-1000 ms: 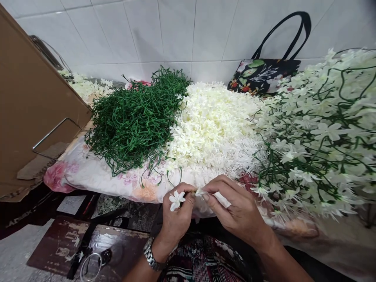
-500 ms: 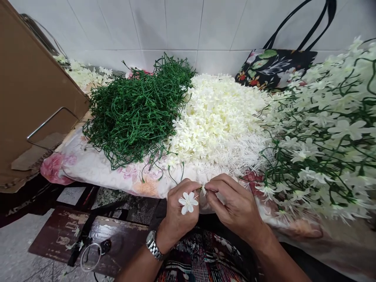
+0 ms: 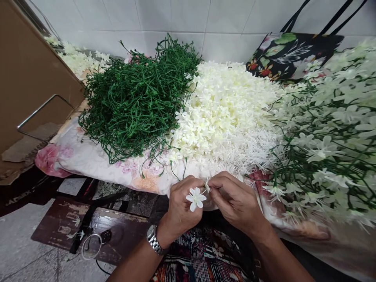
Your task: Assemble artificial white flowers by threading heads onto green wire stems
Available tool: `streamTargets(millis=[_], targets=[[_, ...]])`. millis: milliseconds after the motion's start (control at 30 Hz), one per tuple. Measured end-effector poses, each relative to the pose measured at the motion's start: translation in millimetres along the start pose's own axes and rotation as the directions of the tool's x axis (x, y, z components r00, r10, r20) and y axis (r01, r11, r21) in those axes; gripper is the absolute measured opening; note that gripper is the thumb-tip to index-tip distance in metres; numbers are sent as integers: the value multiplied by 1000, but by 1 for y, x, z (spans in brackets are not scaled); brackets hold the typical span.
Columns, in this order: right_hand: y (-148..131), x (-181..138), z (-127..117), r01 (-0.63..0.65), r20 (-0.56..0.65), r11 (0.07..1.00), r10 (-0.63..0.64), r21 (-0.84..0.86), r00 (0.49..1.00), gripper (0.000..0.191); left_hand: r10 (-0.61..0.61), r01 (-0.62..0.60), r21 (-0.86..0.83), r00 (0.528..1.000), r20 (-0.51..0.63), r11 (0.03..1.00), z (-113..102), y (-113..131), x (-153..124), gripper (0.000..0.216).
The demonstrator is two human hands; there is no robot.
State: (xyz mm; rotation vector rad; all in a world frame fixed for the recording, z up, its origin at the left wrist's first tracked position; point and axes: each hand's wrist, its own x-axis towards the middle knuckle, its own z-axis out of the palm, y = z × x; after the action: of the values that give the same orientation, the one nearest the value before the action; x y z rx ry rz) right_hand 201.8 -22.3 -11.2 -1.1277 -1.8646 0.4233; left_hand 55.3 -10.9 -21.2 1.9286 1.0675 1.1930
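My left hand [image 3: 185, 201] is closed around a green artificial flower stem [image 3: 174, 172], whose tips stick out above the knuckles. A white artificial flower [image 3: 196, 199] on that stem shows against the back of the fingers. Close beside it, my right hand [image 3: 235, 197] pinches a small white flower piece [image 3: 207, 184] between thumb and forefinger, at the left fingertips. Just beyond the hands lie a heap of loose white blossoms [image 3: 226, 102] and a pile of thin white stamen pieces [image 3: 246, 150]. Left of these is a tangled heap of green stems [image 3: 135, 105].
Assembled white flowers on stems [image 3: 329, 156] are piled at the right. A floral bag [image 3: 288, 56] leans on the tiled wall [image 3: 176, 15]. A cardboard box [image 3: 35, 70] stands at left, and a dark wooden bench [image 3: 123, 231] is below the cloth-covered surface [image 3: 96, 160].
The view has shifted slightly, so the heaps sit higher in the picture. Both hands stay together, and the right fingertips now press the white piece at the left fingertips.
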Motion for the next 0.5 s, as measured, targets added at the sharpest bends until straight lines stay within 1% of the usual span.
streamTargets(millis=[233, 500], targets=[[1, -1, 0, -2, 25, 1000, 2, -2, 1000, 17, 12, -14, 57, 999, 34, 998, 1, -2, -1, 16], [3, -1, 0, 9, 46, 1000, -8, -19, 999, 17, 53, -56, 60, 998, 46, 997, 1, 0, 3, 17]])
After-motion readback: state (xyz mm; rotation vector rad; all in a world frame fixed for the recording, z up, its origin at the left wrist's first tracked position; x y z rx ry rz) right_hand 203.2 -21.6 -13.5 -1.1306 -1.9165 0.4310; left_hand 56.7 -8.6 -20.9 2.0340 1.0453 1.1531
